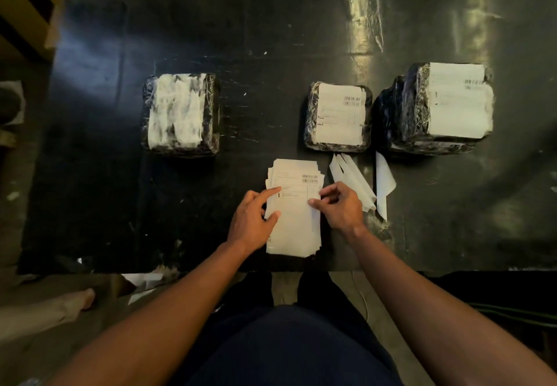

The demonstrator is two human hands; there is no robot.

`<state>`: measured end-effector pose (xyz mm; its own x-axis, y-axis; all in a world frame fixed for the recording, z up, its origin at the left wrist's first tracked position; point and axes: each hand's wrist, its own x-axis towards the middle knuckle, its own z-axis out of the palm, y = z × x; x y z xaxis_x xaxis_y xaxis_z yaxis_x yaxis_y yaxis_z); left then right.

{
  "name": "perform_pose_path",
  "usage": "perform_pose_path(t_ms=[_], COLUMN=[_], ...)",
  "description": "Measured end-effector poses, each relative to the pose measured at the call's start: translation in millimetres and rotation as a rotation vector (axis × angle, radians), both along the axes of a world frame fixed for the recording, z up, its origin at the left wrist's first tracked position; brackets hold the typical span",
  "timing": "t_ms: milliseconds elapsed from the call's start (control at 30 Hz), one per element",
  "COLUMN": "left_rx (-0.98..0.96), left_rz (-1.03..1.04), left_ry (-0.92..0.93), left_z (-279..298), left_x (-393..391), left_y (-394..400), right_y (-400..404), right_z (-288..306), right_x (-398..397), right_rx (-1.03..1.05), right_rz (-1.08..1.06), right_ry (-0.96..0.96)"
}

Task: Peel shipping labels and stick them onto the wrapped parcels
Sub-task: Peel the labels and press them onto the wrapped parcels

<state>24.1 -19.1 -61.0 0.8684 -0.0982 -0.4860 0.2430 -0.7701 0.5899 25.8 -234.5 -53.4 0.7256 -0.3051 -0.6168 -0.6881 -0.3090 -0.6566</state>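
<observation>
— Fingers first: how are yours set right now?

— Your left hand (250, 219) lies spread on the stack of white paper shipping labels (294, 207), forefinger stretched across the top sheet to pin it. Your right hand (342, 204) has thumb and forefinger pressed together at the sheet's right edge, apparently nipping it to start the peel.

— Where does everything sit?

— That stack rests on the dark scuffed surface (120, 174) near its front edge. Just right of it lie peeled white backing strips (355, 180). Beyond stand three parcels wrapped in black glossy film: the middle parcel (337, 115) and right parcel (437, 108) carry printed labels, while the left parcel (180, 114) shows only a smeared white patch.

— How will a label handle?

— Likely feather-light, limp and sticky once freed. Take it by the edge, lift slowly so it won't curl onto itself.
</observation>
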Motion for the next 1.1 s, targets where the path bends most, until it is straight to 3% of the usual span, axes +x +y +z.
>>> perform_pose_path(t_ms=[633,1100], left_rx=[0.069,0.059], left_rz=[-0.142,-0.203], left_ry=[0.053,0.034], left_z=[-5,-4], left_x=[1,1], left_y=[3,9], right_y=[-14,-20], right_z=[1,-2], right_x=[-2,-1], right_rx=[0.081,-0.143], right_rz=[-0.011,0.024], right_ry=[-0.031,-0.147])
